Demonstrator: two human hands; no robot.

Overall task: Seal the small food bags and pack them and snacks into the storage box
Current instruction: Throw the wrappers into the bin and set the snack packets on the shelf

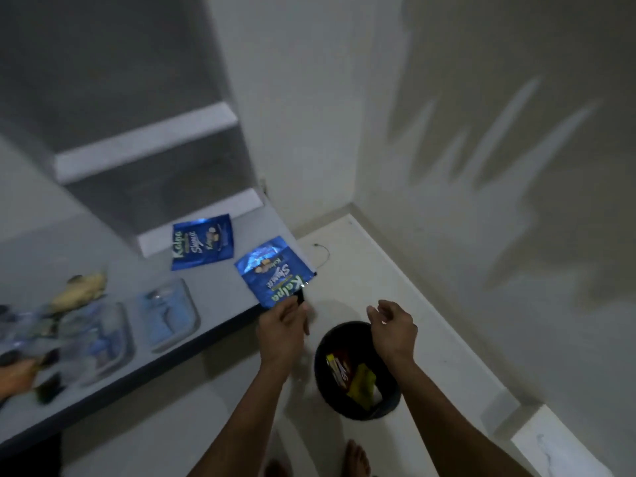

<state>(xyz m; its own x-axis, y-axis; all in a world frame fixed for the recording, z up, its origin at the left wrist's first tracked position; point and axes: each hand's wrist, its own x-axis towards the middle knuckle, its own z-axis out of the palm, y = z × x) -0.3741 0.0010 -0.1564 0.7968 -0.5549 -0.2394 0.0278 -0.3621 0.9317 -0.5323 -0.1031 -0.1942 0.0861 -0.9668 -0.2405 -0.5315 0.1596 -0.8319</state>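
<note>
My left hand pinches the lower corner of a blue snack bag at the corner of the grey counter. A second blue snack bag lies flat further back on the counter. My right hand hovers with loosely curled fingers, holding nothing, above the rim of a dark round bin on the floor. Inside the bin lie a red-and-yellow wrapper and a yellow packet. Two clear plastic containers sit at the counter's front left.
Blurred food items and bags lie at the counter's left end. White shelves rise behind the counter. A pale wall stands to the right, with a floor step at lower right. My bare feet are below the bin.
</note>
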